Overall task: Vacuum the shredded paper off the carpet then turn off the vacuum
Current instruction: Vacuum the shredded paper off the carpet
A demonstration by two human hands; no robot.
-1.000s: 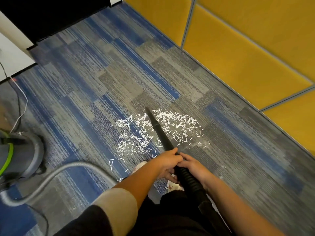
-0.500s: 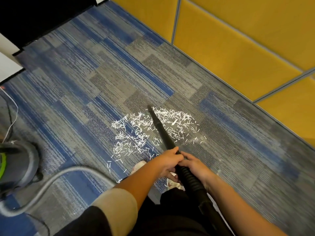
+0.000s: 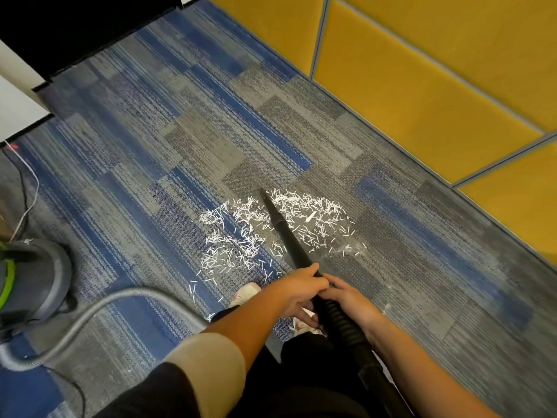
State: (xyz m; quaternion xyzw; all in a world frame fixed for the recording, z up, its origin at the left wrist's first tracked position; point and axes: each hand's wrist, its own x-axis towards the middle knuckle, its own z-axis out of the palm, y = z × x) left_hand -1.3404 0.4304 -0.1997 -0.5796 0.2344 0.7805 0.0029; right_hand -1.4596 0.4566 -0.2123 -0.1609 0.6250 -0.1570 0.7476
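Observation:
White shredded paper (image 3: pixel 241 236) lies scattered in a patch on the blue and grey carpet (image 3: pixel 168 140) in front of my feet. A black vacuum nozzle (image 3: pixel 283 230) runs through the middle of the patch, its tip at the patch's far edge. My left hand (image 3: pixel 298 289) grips the nozzle from above. Just behind it, my right hand (image 3: pixel 349 297) holds the ribbed black hose. The grey and green vacuum body (image 3: pixel 33 282) stands on the floor at the left, and a grey hose (image 3: pixel 99 309) curves from it.
A yellow padded wall (image 3: pixel 422 86) runs diagonally along the right. A white cabinet base (image 3: pixel 18 110) and a dark opening are at the upper left. Thin cables (image 3: pixel 27 182) trail on the floor by the vacuum. My pale shoes (image 3: pixel 245 292) show under my arms.
The nozzle tip has stayed at the far edge of the paper patch. The view shifted slightly, and both hands keep the same grip.

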